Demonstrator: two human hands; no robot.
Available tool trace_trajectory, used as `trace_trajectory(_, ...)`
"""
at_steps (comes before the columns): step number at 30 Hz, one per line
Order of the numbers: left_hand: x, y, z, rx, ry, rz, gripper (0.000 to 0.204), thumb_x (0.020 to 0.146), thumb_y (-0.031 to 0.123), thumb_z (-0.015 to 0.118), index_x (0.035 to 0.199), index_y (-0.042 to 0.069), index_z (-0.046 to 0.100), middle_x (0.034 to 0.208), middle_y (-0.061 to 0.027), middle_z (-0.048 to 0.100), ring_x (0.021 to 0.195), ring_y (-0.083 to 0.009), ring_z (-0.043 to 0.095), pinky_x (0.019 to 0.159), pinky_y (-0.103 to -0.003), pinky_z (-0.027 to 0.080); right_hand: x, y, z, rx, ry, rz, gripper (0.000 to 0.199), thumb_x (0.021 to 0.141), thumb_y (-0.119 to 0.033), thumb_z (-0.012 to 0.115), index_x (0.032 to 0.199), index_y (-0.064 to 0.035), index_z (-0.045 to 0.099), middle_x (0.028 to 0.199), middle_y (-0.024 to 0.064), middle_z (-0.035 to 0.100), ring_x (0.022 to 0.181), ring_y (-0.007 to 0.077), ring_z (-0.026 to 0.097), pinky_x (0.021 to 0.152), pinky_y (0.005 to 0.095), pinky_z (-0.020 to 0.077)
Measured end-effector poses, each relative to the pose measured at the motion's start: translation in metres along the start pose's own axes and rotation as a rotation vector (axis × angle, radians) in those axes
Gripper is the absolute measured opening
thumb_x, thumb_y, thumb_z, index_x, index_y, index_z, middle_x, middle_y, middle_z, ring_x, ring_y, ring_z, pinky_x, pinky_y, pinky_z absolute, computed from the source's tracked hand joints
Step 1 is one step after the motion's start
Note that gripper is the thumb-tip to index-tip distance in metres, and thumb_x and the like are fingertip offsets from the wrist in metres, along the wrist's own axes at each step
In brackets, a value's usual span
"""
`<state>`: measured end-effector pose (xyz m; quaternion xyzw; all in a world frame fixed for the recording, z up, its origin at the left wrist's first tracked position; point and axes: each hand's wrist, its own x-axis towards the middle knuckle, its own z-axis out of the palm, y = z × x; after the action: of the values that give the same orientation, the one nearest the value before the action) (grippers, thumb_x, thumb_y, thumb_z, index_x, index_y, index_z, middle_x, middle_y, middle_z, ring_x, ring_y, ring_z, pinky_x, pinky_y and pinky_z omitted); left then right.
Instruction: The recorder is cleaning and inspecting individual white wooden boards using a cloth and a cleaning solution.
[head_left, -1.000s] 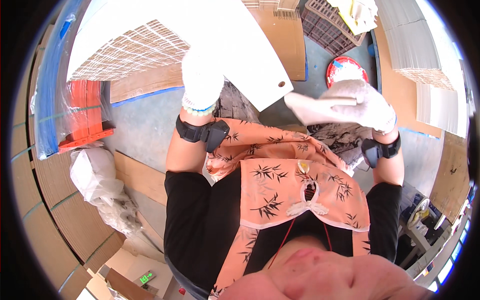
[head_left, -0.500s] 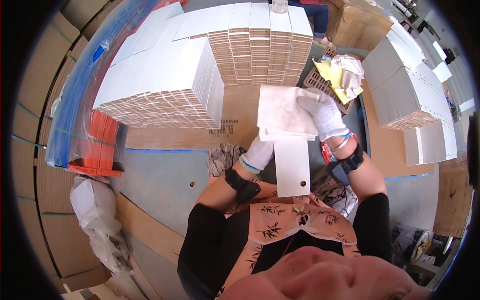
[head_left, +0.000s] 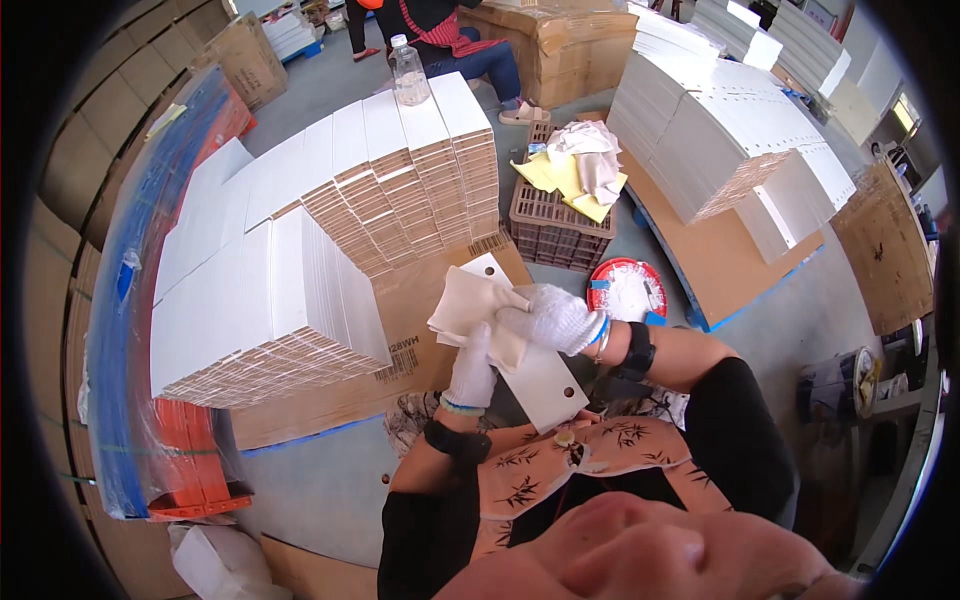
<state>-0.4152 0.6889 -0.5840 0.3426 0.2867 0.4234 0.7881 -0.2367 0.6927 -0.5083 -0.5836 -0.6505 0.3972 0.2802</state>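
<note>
A white board (head_left: 543, 388) with a hole near each end slants across my lap, its lower end against my apron. My left hand (head_left: 472, 374), in a white knitted glove, is closed on the board's left edge, its thumb up by the cloth. My gloved right hand (head_left: 556, 318) grips a pale cream cloth (head_left: 464, 304). That cloth lies folded over the upper middle of the board and hides part of it. The right hand's fingertips press into the cloth close to my left thumb.
Stacked white boards (head_left: 215, 310) stand on cardboard at left, with a plastic bottle (head_left: 409, 75) on top. Ahead is a brown crate (head_left: 560, 232) with rags, beside a red basin (head_left: 598, 298) of white material. More stacked boards (head_left: 740, 125) stand right. Another person (head_left: 480, 62) sits beyond.
The view has turned, bringing the crate and basin into fuller sight. The board has tilted from upright to slanted, and its upper hole now shows. My right hand's cloth sits lower along it.
</note>
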Motion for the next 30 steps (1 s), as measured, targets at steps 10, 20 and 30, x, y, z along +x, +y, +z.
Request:
trace_trajectory(10,0.037,0.051,-0.032,-0.137,0.080,0.092,0.051,0.096,0.030,0.050,0.136,-0.001,0.044,0.127,-0.0134,0.058,0.117,-0.0258,0.058,0.101,-0.040,0.048,0.074,-0.048,-0.044,-0.162,-0.400,0.019,0.053,0.093,-0.056,0.057,0.104,-0.0052,0.066,0.079,0.0094,0.064,0.067,0.0185,0.061,0.062,0.0320,0.0494)
trace_trajectory(20,0.067,0.091,-0.078,-0.350,-0.044,-0.015,0.061,0.092,0.027,0.056,0.143,-0.001,0.037,0.138,-0.0172,0.052,0.125,-0.0303,0.054,0.108,-0.042,0.043,0.200,-0.065,-0.059,0.182,-0.225,0.070,0.042,0.097,-0.043,0.058,0.112,-0.0039,0.062,0.079,0.0017,0.062,0.063,0.0090,0.058,0.055,0.0226,0.0482)
trace_trajectory(30,0.084,0.099,-0.118,-0.294,0.065,0.057,0.060,0.093,0.025,0.059,0.143,0.001,0.036,0.136,-0.0152,0.053,0.122,-0.0275,0.056,0.104,-0.040,0.047,0.241,-0.012,0.033,0.575,-0.273,0.157,0.036,0.091,-0.032,0.063,0.108,-0.0013,0.065,0.085,0.0087,0.069,0.064,0.0166,0.066,0.051,0.0279,0.0523)
